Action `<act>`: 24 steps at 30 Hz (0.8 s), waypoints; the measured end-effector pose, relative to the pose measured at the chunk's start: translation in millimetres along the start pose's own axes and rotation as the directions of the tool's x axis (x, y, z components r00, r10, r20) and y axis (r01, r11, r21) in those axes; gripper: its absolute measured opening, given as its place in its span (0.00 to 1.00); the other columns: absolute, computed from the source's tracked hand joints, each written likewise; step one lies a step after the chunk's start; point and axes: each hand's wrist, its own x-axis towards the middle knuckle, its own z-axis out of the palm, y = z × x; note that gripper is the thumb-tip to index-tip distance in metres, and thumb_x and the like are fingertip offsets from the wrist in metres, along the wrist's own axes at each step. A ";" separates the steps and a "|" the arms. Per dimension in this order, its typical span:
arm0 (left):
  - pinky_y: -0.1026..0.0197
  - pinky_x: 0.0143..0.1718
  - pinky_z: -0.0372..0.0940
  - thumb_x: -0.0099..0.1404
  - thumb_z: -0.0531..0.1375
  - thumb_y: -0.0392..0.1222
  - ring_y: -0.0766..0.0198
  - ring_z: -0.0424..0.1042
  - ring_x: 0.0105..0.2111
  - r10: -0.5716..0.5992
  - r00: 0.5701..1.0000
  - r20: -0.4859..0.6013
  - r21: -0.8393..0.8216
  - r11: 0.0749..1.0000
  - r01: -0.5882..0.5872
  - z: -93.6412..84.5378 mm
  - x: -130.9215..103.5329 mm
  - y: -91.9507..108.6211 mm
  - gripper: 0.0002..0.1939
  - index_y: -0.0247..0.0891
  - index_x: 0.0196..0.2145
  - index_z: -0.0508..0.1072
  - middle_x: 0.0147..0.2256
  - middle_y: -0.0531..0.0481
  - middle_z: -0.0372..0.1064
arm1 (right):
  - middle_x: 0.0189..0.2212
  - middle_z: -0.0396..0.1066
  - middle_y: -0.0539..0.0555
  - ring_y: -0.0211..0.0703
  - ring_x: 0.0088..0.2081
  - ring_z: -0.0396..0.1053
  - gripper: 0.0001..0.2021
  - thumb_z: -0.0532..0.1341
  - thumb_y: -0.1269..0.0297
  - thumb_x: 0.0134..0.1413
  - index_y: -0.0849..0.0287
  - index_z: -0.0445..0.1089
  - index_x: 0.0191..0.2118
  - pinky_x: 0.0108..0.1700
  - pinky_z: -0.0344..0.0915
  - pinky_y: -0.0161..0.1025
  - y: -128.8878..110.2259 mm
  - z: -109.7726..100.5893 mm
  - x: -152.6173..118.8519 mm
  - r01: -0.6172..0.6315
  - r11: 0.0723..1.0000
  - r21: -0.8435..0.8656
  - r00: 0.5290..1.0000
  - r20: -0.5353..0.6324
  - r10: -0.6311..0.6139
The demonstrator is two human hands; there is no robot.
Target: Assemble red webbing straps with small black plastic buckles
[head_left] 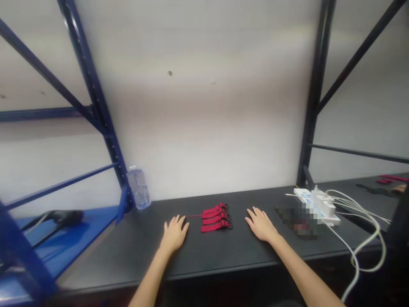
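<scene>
My left hand (174,234) lies palm down on the black tabletop, fingers spread, holding nothing. Flat on the table to the other side, my right hand (262,224) also has its fingers apart and holds nothing. Between the two hands, several red webbing straps (211,221) with black buckles or rings lie side by side in a row. A thin red strand sticks out from their left end toward my left hand. Neither hand touches the straps.
A clear plastic bottle (139,187) stands at the back left by the blue shelf post (108,136). On the right, a white power strip (305,197) with plugs trails white cables (380,238) over the table edge. A blurred-out dark item (295,219) lies beside it.
</scene>
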 end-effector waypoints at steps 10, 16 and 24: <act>0.38 0.59 0.42 0.69 0.42 0.56 0.46 0.49 0.63 0.004 1.000 0.001 -0.001 1.000 -0.004 -6.2 -1.5 4.6 0.29 0.40 0.60 0.60 0.63 0.38 0.53 | 0.66 0.45 0.61 0.54 0.66 0.41 0.33 0.39 0.45 0.63 0.60 0.50 0.65 0.64 0.35 0.49 0.0 -3.6 -1.4 -0.008 1.000 0.007 1.000 0.017 0.008; 0.37 0.59 0.43 0.69 0.42 0.56 0.46 0.50 0.63 0.018 1.000 -0.015 0.002 1.000 -0.018 -4.4 -1.6 3.7 0.29 0.40 0.60 0.61 0.62 0.37 0.53 | 0.65 0.47 0.63 0.55 0.66 0.43 0.33 0.39 0.45 0.63 0.60 0.52 0.65 0.64 0.37 0.51 3.9 2.5 -0.2 0.014 1.000 0.000 1.000 -0.019 -0.014; 0.37 0.59 0.43 0.69 0.42 0.56 0.46 0.50 0.63 0.020 1.000 -0.009 0.006 1.000 -0.020 -5.8 -2.2 5.6 0.28 0.40 0.60 0.61 0.62 0.37 0.54 | 0.65 0.47 0.63 0.55 0.66 0.43 0.32 0.40 0.45 0.63 0.60 0.52 0.65 0.64 0.37 0.50 5.5 5.7 0.5 0.011 1.000 -0.008 1.000 -0.018 -0.011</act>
